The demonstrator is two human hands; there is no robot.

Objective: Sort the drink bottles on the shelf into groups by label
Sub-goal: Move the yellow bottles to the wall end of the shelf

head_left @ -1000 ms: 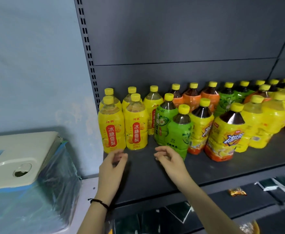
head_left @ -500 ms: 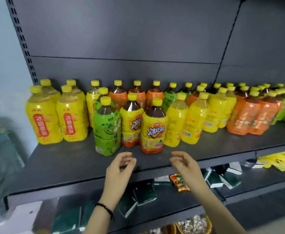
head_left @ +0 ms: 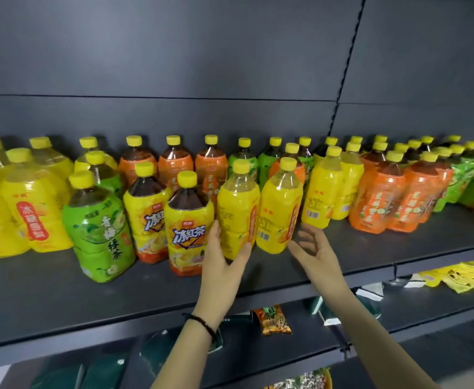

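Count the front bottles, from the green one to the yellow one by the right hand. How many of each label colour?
Green label: 1
Yellow-and-orange label: 2
Plain yellow label: 2
Total: 5

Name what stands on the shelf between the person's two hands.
In the head view, two yellow bottles stand side by side between the left hand and the right hand; the left hand touches the nearer one.

Bare shelf front (head_left: 47,299) before crowded bottles (head_left: 238,211)
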